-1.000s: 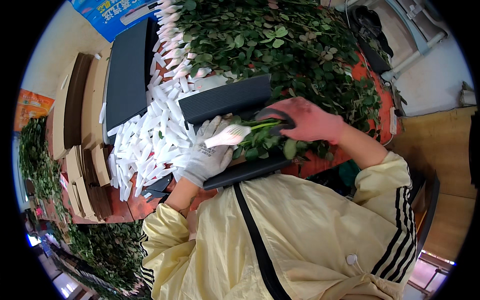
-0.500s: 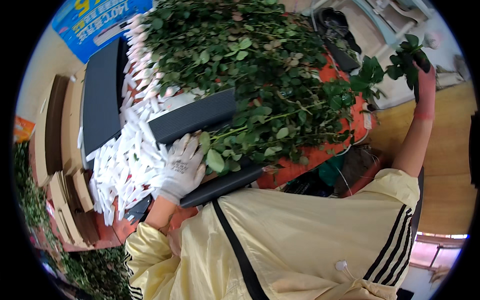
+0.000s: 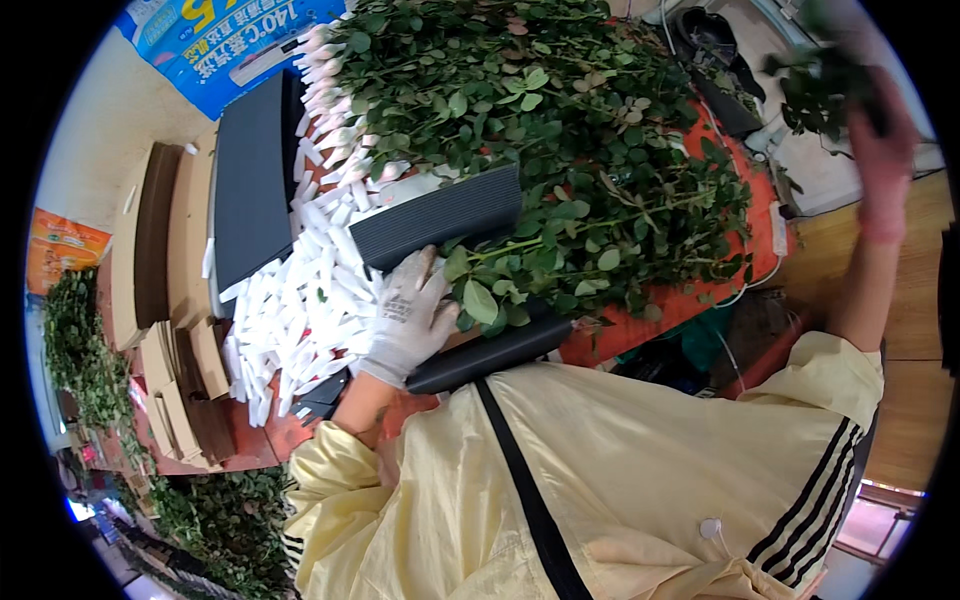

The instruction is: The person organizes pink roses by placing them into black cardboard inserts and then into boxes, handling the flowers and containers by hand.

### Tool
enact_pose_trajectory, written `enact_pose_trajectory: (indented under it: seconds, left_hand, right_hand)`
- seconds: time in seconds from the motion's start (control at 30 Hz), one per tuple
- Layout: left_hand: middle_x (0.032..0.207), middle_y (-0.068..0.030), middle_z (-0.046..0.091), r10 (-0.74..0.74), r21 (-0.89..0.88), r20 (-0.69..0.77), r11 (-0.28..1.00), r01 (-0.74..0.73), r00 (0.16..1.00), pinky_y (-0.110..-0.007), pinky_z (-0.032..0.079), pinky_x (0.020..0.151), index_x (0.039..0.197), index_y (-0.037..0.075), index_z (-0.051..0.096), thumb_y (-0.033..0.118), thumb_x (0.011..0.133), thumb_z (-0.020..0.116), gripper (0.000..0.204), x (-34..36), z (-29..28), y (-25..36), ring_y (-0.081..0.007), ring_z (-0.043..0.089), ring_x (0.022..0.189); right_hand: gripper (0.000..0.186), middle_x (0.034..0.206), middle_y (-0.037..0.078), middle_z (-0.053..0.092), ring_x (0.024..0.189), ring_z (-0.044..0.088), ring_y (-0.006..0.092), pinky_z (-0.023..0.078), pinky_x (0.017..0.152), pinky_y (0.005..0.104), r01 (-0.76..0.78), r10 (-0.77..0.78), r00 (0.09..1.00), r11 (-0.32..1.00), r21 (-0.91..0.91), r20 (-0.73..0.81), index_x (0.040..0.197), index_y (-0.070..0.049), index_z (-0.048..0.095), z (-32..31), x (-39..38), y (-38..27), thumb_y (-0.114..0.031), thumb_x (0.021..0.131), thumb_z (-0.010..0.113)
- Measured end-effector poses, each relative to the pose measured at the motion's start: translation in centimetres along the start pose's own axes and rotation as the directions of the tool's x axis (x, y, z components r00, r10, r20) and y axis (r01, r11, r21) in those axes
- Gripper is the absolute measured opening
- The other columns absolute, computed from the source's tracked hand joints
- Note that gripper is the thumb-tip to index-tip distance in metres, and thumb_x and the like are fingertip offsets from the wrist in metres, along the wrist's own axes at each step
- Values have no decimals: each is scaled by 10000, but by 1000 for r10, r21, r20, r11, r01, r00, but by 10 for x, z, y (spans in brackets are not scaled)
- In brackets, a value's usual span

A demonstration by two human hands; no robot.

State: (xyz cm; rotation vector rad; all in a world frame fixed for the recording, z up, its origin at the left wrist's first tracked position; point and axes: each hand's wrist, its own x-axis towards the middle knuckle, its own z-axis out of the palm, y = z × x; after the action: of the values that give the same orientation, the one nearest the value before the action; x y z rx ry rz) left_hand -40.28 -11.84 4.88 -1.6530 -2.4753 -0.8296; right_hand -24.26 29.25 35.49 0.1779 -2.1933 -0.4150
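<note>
My left hand, in a white knit glove, lies with fingers stretched out and slightly apart against the lower edge of a black ribbed holder. A pile of leafy rose stems begins just right of its fingertips, and a black padded bar lies below it. Far to the right, my right hand, in a pinkish glove, is raised and blurred by motion. It is closed round a leafy rose, whose bloom is smeared at the top edge.
White sleeves lie heaped left of the holder on the red table. Pale sleeved rose buds line the pile's left edge. Cardboard pieces and a dark panel stand at the left. A white cable hangs by the table's right edge.
The view has shifted, so the table sits further right. My right hand has lifted the rose and its leaves away from the table's right edge. My left hand stays by the holder.
</note>
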Motion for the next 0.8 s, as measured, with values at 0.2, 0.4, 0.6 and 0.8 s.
enact_pose_trajectory:
  seconds: [0.2,0.4,0.6,0.8]
  left_hand:
    - [1055,-178,570,-335,-131,-83,938,323,939,-419,401,877,1154,-5,519,209,768,568,444,-17,4,-8,-353,525,981]
    - [1000,-154,600,-365,-120,36,923,367,930,-413,422,841,1126,20,557,237,750,624,439,-32,-1,-1,-341,552,948]
    - [979,-77,608,-360,-62,-24,932,358,933,-407,428,811,1053,73,594,302,646,722,485,-33,-2,2,-297,564,926]
    - [928,-60,601,-419,58,-47,905,422,907,-391,426,800,1038,108,598,318,642,729,467,-33,-8,8,-278,564,897]
  right_hand:
    - [207,873,30,522,817,513,212,426,652,299,430,-477,840,876,219,257,982,-215,624,119,-16,-188,-263,818,507]
    - [177,824,71,522,782,533,238,414,599,327,342,-558,652,820,458,513,916,-168,608,199,-77,-270,-231,849,457]
    - [243,868,69,537,810,566,256,431,617,340,350,-597,670,779,521,442,1021,-170,605,232,-105,-281,-208,835,454]
    - [200,938,66,522,891,519,237,398,695,324,284,-449,838,845,454,312,979,-174,575,202,-96,-281,-210,830,448]
